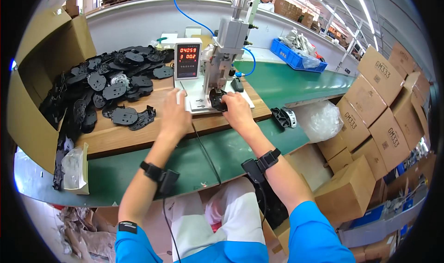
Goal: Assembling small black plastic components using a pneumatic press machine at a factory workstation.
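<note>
Black plastic part [217,100] sits on the white base plate [196,101] of the small press [224,50], near the right end of the wooden worktop [138,133], and my right hand [237,111] has its grip clamped on that part, fingers curled over its near side. I'm seeing my left hand [175,116] flat on the worktop just beside the plate's left edge, its grip apart, fingers loosely spread with the fingertips touching the plate's corner; nothing held there. Behind the plate stands a counter box [188,58] with red digits, just left of the press column. Over on the left half of the worktop lies a heap of black parts [115,78], spilling toward the open cardboard box [41,78] at the left edge. Two loose black pieces [132,116] lie near the worktop's front edge, apart from the heap. Beyond the right end, on the green belt [286,82], rests another black part [282,117], next to a clear plastic bag [321,119]. A blue crate [296,55] sits at the belt's far side.
</note>
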`<state>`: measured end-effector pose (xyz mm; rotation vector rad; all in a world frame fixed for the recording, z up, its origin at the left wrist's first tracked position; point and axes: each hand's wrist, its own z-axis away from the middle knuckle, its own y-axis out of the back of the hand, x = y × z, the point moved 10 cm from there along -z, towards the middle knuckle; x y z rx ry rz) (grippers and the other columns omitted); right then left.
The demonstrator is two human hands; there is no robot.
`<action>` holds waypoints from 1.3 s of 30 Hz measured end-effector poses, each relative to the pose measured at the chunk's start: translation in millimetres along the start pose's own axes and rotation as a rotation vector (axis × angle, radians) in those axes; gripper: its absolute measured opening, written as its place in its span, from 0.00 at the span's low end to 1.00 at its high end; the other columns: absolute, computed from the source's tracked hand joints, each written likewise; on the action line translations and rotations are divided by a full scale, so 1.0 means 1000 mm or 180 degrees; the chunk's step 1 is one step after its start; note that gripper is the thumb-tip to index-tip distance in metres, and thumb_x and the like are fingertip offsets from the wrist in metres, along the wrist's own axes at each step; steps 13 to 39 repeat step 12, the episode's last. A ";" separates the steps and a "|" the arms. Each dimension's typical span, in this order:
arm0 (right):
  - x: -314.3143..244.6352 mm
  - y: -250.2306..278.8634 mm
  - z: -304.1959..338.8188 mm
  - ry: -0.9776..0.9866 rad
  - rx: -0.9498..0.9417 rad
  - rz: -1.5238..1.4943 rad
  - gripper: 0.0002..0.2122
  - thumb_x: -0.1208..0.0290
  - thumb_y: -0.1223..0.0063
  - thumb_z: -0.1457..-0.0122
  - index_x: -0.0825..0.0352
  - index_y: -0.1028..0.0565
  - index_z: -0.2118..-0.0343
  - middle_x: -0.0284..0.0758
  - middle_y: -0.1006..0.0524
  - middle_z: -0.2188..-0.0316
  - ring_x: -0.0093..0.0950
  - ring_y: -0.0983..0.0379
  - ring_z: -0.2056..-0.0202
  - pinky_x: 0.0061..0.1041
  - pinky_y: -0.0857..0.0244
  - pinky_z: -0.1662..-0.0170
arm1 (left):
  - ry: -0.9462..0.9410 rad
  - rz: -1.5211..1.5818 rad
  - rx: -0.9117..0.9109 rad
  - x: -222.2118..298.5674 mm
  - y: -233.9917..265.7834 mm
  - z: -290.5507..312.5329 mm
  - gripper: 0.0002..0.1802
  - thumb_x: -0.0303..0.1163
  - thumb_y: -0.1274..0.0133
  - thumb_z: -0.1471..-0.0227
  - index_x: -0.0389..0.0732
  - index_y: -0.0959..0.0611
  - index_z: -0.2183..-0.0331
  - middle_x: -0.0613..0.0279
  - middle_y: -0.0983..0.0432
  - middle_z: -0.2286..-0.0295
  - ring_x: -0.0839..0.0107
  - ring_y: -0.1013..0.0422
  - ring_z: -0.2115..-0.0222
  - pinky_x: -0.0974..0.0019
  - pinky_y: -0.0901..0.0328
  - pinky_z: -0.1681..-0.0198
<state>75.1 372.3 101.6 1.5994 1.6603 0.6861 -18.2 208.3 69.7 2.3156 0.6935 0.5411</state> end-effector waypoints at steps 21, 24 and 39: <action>0.011 -0.009 -0.003 -0.0286 -0.0210 0.0095 0.12 0.82 0.36 0.56 0.66 0.19 0.66 0.39 0.20 0.62 0.44 0.24 0.54 0.42 0.26 0.50 | 0.0285 0.0031 -0.1200 -0.073 -0.004 0.057 0.37 0.42 0.37 0.47 0.37 0.26 0.39 0.49 0.26 0.48 0.53 0.34 0.43 0.50 0.40 0.44; 0.011 -0.009 -0.003 -0.0286 -0.0210 0.0095 0.12 0.82 0.36 0.56 0.66 0.19 0.66 0.39 0.20 0.62 0.44 0.24 0.54 0.42 0.26 0.50 | 0.0285 0.0031 -0.1200 -0.073 -0.004 0.057 0.37 0.42 0.37 0.47 0.37 0.26 0.39 0.49 0.26 0.48 0.53 0.34 0.43 0.50 0.40 0.44; 0.011 -0.009 -0.003 -0.0286 -0.0210 0.0095 0.12 0.82 0.36 0.56 0.66 0.19 0.66 0.39 0.20 0.62 0.44 0.24 0.54 0.42 0.26 0.50 | 0.0285 0.0031 -0.1200 -0.073 -0.004 0.057 0.37 0.42 0.37 0.47 0.37 0.26 0.39 0.49 0.26 0.48 0.53 0.34 0.43 0.50 0.40 0.44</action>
